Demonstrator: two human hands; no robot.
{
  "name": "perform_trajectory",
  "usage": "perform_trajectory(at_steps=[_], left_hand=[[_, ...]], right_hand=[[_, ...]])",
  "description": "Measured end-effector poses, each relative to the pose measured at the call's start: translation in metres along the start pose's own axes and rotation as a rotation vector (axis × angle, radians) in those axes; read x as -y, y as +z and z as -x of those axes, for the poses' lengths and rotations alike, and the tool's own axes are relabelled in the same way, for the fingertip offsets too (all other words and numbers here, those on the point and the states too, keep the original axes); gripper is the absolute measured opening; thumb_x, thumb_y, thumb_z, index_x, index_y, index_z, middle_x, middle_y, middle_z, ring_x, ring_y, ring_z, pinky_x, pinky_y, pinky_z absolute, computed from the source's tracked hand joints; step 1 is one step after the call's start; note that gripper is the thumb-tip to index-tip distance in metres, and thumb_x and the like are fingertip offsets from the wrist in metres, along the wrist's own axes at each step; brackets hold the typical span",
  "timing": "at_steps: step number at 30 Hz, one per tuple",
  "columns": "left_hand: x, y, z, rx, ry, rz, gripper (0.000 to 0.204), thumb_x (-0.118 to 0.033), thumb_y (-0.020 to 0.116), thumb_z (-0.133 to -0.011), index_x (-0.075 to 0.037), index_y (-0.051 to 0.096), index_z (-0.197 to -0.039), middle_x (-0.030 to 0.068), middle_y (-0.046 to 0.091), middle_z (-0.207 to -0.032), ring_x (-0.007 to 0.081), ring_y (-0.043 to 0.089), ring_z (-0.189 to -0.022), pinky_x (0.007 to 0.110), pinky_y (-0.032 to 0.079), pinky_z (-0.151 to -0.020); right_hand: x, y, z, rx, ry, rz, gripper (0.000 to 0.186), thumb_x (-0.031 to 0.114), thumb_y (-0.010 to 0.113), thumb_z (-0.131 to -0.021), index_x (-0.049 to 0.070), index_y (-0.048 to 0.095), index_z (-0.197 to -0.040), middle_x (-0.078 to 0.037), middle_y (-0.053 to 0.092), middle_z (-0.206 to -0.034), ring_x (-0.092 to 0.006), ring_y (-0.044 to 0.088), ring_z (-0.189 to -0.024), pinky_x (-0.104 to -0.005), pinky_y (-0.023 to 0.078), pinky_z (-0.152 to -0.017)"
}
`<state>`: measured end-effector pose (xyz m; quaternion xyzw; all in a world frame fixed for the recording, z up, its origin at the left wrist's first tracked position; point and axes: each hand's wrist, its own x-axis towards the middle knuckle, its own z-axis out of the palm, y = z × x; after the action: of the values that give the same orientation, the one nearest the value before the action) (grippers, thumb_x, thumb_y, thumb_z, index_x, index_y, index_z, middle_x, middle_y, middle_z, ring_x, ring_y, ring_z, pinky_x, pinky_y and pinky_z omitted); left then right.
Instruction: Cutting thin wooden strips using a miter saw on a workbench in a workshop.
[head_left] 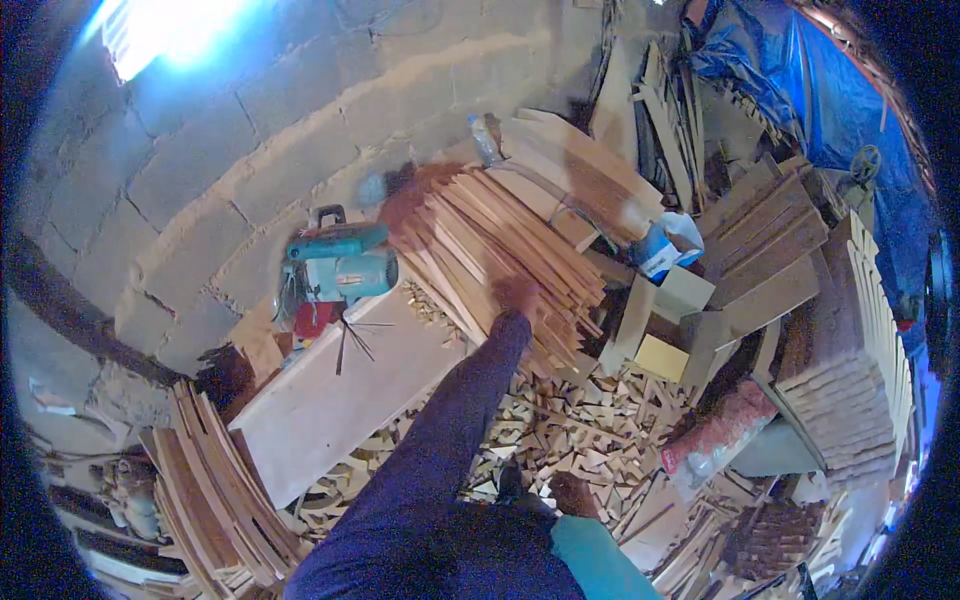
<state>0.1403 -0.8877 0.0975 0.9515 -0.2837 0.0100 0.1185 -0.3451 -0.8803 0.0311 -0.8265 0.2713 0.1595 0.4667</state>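
My left hand (515, 292), at the end of a long dark sleeve, is over a large stack of thin wooden strips (490, 240) and appears to touch them. Its fingers blend into the brown wood, so I cannot see whether they grip. Low in the view, my right hand (575, 495) shows beyond a teal sleeve (598, 560), above scattered wood offcuts (560, 430). It is blurred and dark, and its fingers are indistinct. A black shoe tip (510, 480) seems to show just left of it.
A teal power saw (340, 265) stands at the far end of a pale board (335, 405). Curved wooden slats (215, 480) lie lower left. Cardboard boxes (683, 292), a red-and-clear bag (718, 430) and stacked wood (840, 400) are at right. A block wall (200, 140) stands behind.
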Motion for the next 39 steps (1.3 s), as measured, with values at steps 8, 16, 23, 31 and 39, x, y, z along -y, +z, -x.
perform_trajectory(at_steps=[8, 16, 23, 31, 39], left_hand=[[0.03, 0.053, -0.052, 0.003, -0.009, -0.223, 0.04, -0.03, 0.049, -0.098, -0.001, 0.075, -0.107, 0.0314, 0.068, -0.113, 0.0424, 0.069, -0.101, 0.056, 0.057, -0.082], [0.041, 0.022, -0.02, -0.015, -0.17, 0.085, 0.052, -0.039, 0.057, -0.092, 0.002, 0.061, -0.125, 0.0321, 0.057, -0.126, 0.0439, 0.061, -0.108, 0.052, 0.049, -0.095], [0.045, 0.042, 0.034, -0.344, -0.5, 0.639, 0.062, -0.039, 0.065, -0.087, 0.004, 0.056, -0.131, 0.028, 0.057, -0.125, 0.0435, 0.058, -0.112, 0.05, 0.044, -0.103], [0.102, 0.135, 0.117, -0.079, -0.378, -0.123, 0.048, -0.035, 0.052, -0.102, 0.001, 0.058, -0.133, 0.0275, 0.059, -0.138, 0.0398, 0.055, -0.128, 0.046, 0.041, -0.112], [0.15, 0.102, 0.101, -0.261, -0.483, 0.479, 0.052, -0.037, 0.058, -0.099, 0.003, 0.057, -0.133, 0.0279, 0.062, -0.13, 0.0401, 0.059, -0.119, 0.048, 0.045, -0.104]], right_hand=[[-0.024, -0.011, 0.019, -0.109, -0.132, -0.261, 0.013, 0.013, 0.067, -0.091, 0.0, 0.068, -0.096, -0.016, 0.073, -0.09, -0.0287, 0.072, -0.085, -0.0404, 0.058, -0.073], [-0.03, -0.009, 0.001, -0.124, -0.369, -0.01, 0.017, 0.014, 0.065, -0.1, -0.003, 0.066, -0.102, -0.017, 0.072, -0.084, -0.0228, 0.074, -0.074, -0.0361, 0.058, -0.067], [-0.031, -0.01, 0.006, -0.108, -0.317, 0.003, 0.018, 0.021, 0.063, -0.089, 0.004, 0.068, -0.089, -0.015, 0.068, -0.077, -0.0331, 0.066, -0.068, -0.0449, 0.052, -0.062], [-0.024, 0.007, 0.002, -0.097, -0.14, -0.035, 0.018, 0.018, 0.069, -0.096, 0.0, 0.071, -0.098, -0.015, 0.075, -0.081, -0.0256, 0.075, -0.074, -0.0393, 0.057, -0.065], [0.004, -0.008, 0.013, -0.214, -0.384, 0.255, 0.016, 0.018, 0.068, -0.09, 0.003, 0.07, -0.095, -0.016, 0.075, -0.087, -0.0331, 0.075, -0.082, -0.045, 0.058, -0.073]])
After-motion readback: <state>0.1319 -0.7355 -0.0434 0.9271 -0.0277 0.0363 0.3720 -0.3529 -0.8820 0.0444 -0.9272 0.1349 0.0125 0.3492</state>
